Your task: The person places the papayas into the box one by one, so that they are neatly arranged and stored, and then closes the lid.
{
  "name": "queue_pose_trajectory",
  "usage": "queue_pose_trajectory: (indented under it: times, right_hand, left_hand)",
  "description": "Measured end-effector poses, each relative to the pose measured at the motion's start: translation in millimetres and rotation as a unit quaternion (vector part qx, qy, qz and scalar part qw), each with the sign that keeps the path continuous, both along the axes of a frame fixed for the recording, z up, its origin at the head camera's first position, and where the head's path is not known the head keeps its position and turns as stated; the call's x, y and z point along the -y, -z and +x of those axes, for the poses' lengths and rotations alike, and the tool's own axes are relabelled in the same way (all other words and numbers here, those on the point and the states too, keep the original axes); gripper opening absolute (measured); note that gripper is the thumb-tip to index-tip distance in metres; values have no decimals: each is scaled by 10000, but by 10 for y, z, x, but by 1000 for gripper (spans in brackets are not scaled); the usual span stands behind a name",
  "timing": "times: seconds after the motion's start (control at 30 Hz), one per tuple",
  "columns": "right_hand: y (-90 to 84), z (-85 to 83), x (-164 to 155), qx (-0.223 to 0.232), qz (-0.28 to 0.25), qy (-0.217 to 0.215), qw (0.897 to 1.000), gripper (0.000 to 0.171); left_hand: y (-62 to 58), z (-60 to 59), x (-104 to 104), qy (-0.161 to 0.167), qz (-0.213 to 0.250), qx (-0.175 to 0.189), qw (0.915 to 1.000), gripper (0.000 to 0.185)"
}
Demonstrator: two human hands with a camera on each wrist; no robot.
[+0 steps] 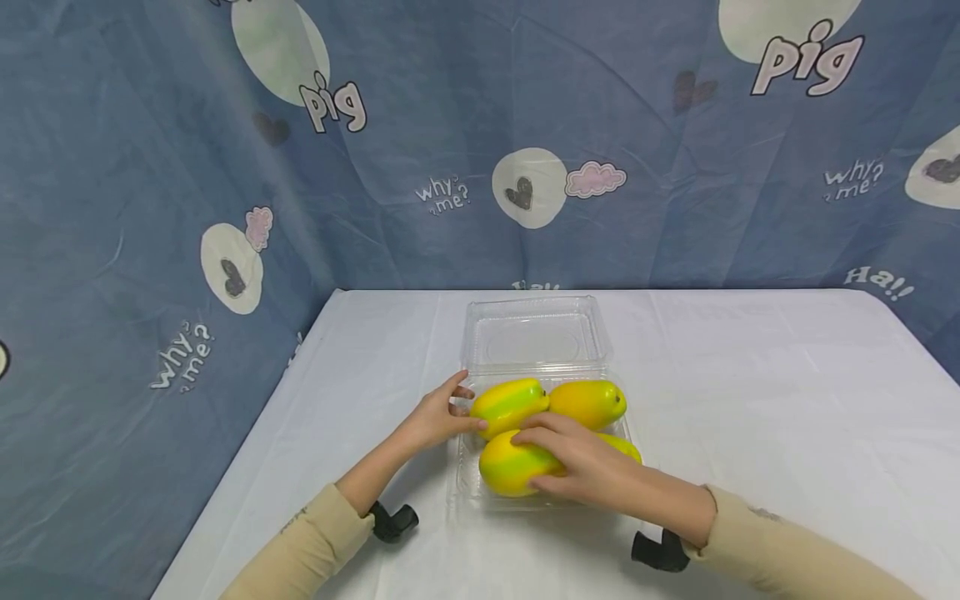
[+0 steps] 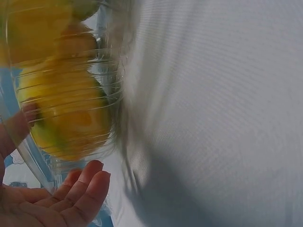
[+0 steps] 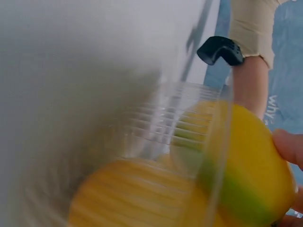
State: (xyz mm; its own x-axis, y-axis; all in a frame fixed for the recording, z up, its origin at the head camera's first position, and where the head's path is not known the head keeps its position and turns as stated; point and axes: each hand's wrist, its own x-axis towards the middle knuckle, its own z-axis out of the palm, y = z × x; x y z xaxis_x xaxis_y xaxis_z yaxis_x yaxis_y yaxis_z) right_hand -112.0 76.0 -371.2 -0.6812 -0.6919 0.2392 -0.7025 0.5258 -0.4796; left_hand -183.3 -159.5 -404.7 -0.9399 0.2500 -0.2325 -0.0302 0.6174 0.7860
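A clear plastic clamshell tray (image 1: 467,493) sits on the white table with its lid (image 1: 534,337) folded open behind it. Several yellow-green mangoes lie in it. My right hand (image 1: 528,458) grips the front mango (image 1: 506,471), fingers curled over its top and thumb at its near side. My left hand (image 1: 467,404) reaches in from the left with its fingers straight, and they touch the end of the back left mango (image 1: 510,402). A back right mango (image 1: 588,402) lies untouched. The left wrist view shows fingers (image 2: 87,187) beside the ribbed tray wall. The right wrist view shows the gripped mango (image 3: 251,175).
A white cloth (image 1: 750,400) covers the table, whose left edge runs diagonally at the near left. A blue printed curtain (image 1: 150,167) hangs behind and to the left. Black wrist straps (image 1: 393,523) sit on both forearms.
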Motion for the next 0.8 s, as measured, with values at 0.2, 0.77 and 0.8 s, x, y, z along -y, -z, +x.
queue_pose_trajectory:
  times: [0.2,0.77,0.8]
  right_hand:
    - [104,-30,95,-261,113,27,9996,39]
    - [220,3,219,-131,319,176,9992,44]
    - [223,5,223,-148,331,170,9992,44]
  left_hand:
    - [3,-7,-3,-29,23,42,10000,89]
    - [9,-1,4,46,-11,6,10000,89]
    - [8,-1,2,9,0,20,10000,89]
